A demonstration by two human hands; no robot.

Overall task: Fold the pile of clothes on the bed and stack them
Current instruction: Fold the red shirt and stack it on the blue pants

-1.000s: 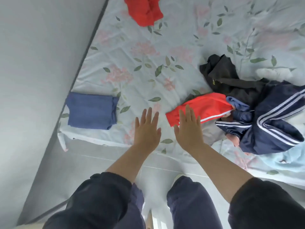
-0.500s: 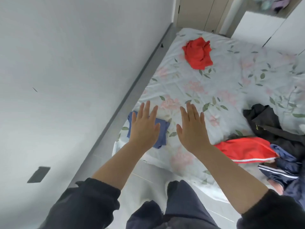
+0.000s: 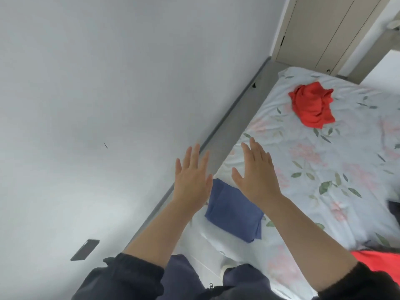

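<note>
While both hands are up in the air with nothing in them, the folded blue cloth (image 3: 233,213) lies flat on the flowery bed sheet (image 3: 324,169). The left hand (image 3: 192,182) is over the left side of the blue cloth, and the right hand (image 3: 255,180) is over its far right side. All the fingers are straight and spread a little, with the backs of the hands facing the camera. I cannot tell if either hand touches the blue cloth.

Far past the blue cloth and to its right, a red piece of clothing (image 3: 311,105) sits scrunched up in a heap on the sheet. To the right of the blue cloth and closer to the person, another red cloth (image 3: 376,259) peeks out from behind the dark right sleeve (image 3: 357,284). Well to the right of the blue cloth, a bit of dark clothing (image 3: 392,211) shows at the edge of the picture.

Left of the blue cloth is a plain grey wall (image 3: 86,105) with a small dark plate (image 3: 85,250) on it. Far past the blue cloth stand tan closet doors (image 3: 324,29).
</note>
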